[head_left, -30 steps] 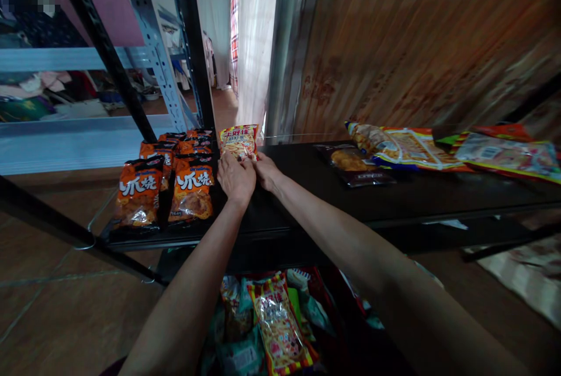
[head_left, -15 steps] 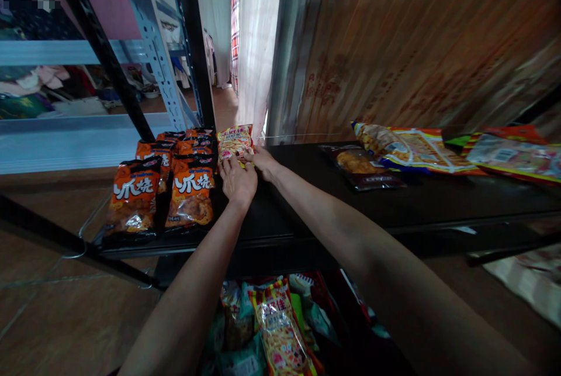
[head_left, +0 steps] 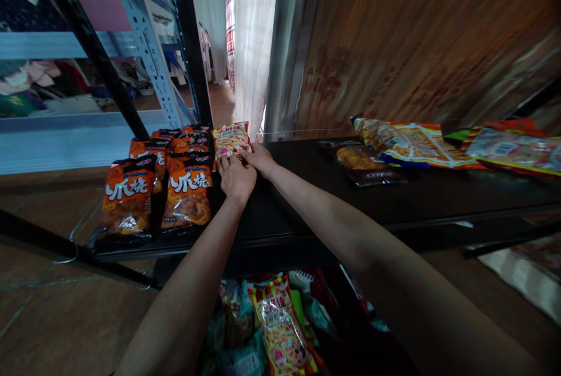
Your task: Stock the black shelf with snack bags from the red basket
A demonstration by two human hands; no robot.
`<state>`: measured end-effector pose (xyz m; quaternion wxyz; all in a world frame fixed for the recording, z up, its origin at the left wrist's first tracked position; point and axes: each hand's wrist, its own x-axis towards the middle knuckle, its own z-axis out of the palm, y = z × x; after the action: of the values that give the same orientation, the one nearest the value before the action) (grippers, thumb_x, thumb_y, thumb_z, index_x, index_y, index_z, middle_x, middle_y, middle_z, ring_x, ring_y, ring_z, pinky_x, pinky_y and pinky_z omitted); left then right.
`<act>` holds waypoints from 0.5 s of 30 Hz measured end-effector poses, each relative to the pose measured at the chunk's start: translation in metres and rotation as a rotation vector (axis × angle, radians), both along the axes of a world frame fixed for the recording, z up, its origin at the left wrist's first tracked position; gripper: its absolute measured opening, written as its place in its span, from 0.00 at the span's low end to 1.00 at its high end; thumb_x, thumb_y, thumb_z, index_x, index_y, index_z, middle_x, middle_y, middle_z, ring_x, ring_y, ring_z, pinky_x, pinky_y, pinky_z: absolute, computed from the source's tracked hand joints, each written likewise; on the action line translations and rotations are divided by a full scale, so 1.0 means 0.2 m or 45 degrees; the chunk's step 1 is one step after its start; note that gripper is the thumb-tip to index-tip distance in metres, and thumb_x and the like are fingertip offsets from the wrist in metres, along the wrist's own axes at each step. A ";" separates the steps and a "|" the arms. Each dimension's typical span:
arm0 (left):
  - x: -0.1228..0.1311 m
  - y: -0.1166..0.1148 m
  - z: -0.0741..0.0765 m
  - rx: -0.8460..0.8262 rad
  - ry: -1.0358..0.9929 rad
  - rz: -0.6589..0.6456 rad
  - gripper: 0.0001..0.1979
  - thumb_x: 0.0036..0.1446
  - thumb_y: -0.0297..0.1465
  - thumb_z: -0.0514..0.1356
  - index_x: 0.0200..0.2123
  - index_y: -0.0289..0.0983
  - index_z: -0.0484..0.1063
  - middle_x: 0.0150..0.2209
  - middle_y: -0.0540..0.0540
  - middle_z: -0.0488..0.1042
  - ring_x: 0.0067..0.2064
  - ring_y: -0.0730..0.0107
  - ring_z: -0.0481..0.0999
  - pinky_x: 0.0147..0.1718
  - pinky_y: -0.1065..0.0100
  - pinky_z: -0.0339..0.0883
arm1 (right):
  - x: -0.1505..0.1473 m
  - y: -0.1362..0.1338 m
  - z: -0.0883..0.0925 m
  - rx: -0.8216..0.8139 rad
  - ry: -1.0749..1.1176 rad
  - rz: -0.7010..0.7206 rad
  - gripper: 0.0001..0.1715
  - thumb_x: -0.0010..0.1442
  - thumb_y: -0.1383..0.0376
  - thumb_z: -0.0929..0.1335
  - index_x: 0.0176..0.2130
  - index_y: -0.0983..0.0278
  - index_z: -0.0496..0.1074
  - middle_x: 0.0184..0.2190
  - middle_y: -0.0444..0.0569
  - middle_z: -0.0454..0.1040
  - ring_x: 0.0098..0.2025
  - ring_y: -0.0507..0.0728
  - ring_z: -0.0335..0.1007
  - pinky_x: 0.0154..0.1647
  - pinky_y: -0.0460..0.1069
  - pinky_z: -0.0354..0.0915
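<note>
A red-and-yellow snack bag (head_left: pixel 228 137) was handled at the back of the black shelf (head_left: pixel 293 206), toward the shelf's left end, printed front facing the camera. Left hand (head_left: pixel 236 177): fingers laid over the bag's lower front, touching it. Right hand (head_left: pixel 262 162): placed at the bag's right edge, in contact. Whether the bag was pinched or only pressed by either hand could not be told; fingertips were partly hidden.

Orange bags (head_left: pixel 189 192) were lined up in two rows at the shelf's left end, just beside the snack bag. On the right half of the shelf, a dark brown bag (head_left: pixel 359 162) was seen lying, then a blue-edged orange bag (head_left: pixel 421 145) behind it, then a clear-fronted bag (head_left: pixel 508 148) farther right.

Below the shelf, a matching red-and-yellow packet (head_left: pixel 280 326) was seen on top of mixed packets (head_left: pixel 239 329). Behind the shelf, a pale curtain (head_left: pixel 256 42) was hung; left of the shelf, a light blue rack (head_left: pixel 65 139) was visible.
</note>
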<state>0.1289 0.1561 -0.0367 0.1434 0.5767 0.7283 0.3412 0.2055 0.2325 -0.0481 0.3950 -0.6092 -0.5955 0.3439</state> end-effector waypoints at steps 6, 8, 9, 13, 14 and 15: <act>0.00 0.00 0.00 0.001 0.003 0.001 0.24 0.56 0.31 0.53 0.56 0.35 0.63 0.64 0.36 0.57 0.67 0.53 0.50 0.61 0.56 0.51 | 0.02 -0.04 0.04 0.020 -0.456 -0.009 0.22 0.58 0.55 0.65 0.48 0.63 0.70 0.47 0.54 0.75 0.49 0.65 0.71 0.50 0.57 0.65; 0.00 -0.01 0.00 0.003 -0.010 0.009 0.24 0.56 0.31 0.53 0.56 0.36 0.63 0.64 0.37 0.57 0.66 0.54 0.51 0.60 0.55 0.53 | 0.02 -0.03 0.03 0.009 -0.466 0.003 0.22 0.58 0.54 0.65 0.48 0.63 0.71 0.46 0.53 0.75 0.48 0.63 0.71 0.49 0.55 0.65; 0.00 -0.01 0.01 0.008 -0.013 0.010 0.24 0.56 0.32 0.53 0.56 0.36 0.63 0.64 0.37 0.57 0.66 0.54 0.52 0.60 0.55 0.54 | 0.02 -0.02 0.03 0.010 -0.465 0.007 0.21 0.58 0.54 0.65 0.47 0.63 0.71 0.46 0.53 0.75 0.48 0.63 0.71 0.49 0.54 0.65; 0.00 -0.02 0.02 0.024 -0.002 0.003 0.25 0.56 0.32 0.53 0.57 0.33 0.62 0.62 0.36 0.59 0.65 0.53 0.55 0.59 0.57 0.55 | 0.02 -0.03 0.03 0.033 -0.444 0.007 0.23 0.57 0.54 0.66 0.49 0.63 0.70 0.46 0.54 0.75 0.48 0.64 0.71 0.49 0.56 0.65; 0.00 -0.02 0.02 0.025 0.001 -0.002 0.24 0.56 0.31 0.53 0.57 0.34 0.62 0.62 0.36 0.60 0.64 0.53 0.55 0.59 0.57 0.55 | 0.02 -0.03 0.03 0.042 -0.445 -0.001 0.24 0.57 0.54 0.66 0.50 0.63 0.69 0.47 0.54 0.75 0.48 0.64 0.71 0.49 0.56 0.65; 0.00 -0.02 0.01 0.028 0.004 -0.006 0.24 0.56 0.31 0.53 0.57 0.34 0.63 0.62 0.37 0.61 0.64 0.53 0.56 0.59 0.57 0.55 | 0.02 -0.04 0.04 0.048 -0.452 -0.007 0.25 0.57 0.54 0.66 0.51 0.63 0.68 0.48 0.55 0.74 0.49 0.65 0.70 0.49 0.57 0.65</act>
<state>0.1287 0.1511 -0.0337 0.1368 0.5805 0.7234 0.3479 0.2095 0.2246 -0.0406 0.2959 -0.6543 -0.6607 0.2185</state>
